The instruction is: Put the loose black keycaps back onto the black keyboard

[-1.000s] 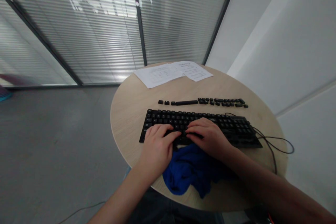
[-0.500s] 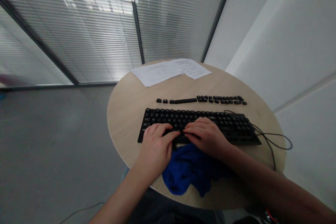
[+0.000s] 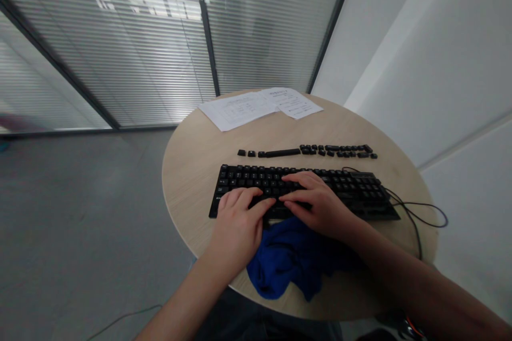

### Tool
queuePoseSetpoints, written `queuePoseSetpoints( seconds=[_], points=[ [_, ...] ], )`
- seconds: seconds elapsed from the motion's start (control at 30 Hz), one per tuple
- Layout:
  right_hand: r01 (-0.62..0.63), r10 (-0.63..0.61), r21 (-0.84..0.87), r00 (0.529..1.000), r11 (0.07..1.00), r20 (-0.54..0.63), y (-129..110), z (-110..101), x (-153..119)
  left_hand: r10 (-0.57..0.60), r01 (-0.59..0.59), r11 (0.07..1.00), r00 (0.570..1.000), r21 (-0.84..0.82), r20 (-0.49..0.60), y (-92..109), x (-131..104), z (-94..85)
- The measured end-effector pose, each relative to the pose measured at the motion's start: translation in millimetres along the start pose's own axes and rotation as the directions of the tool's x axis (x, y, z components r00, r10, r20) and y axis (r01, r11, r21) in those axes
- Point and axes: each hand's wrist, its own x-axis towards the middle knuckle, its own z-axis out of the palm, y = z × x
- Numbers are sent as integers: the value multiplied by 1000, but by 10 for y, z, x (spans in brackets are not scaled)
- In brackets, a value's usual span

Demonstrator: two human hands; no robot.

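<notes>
I'm spreading my right hand (image 3: 316,200) wider over the black rectangular keyboard (image 3: 268,178) in from the pale wooden worktop (image 3: 192,181)'s near edge, apparently working farther up it, my left hand (image 3: 240,218)'s grip being unclear.

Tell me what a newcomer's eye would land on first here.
Probably the bright blue cloth, crumpled on the near side of the round table. Just beyond it, the left hand and the right hand are over a black keyboard. Behind the keyboard, loose black keys lie in a rough line.
</notes>
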Motion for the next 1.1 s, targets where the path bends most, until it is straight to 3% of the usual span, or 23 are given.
queuePoseSetpoints(
  seconds=[0.23,0.43,0.8,0.97,1.1],
  points=[
    [-53,55,52,998,997,-38,76,86,4,77,-77,993,997,85,9,0,-5,34],
    [-140,141,15,987,990,-76,92,86,2,73,-76,990,997,115,24,10,12,42],
    [-142,142,27,990,990,-25,100,97,6,107,-110,971,994,210,28,21,74,84],
    [-139,135,-30,985,990,-103,188,-98,29,112,-113,974,994,198,16,10,59,91],
    [-141,112,-131,971,981,-212,519,-350,176,114,-113,974,993,198,5,32,74,79]
  ],
)
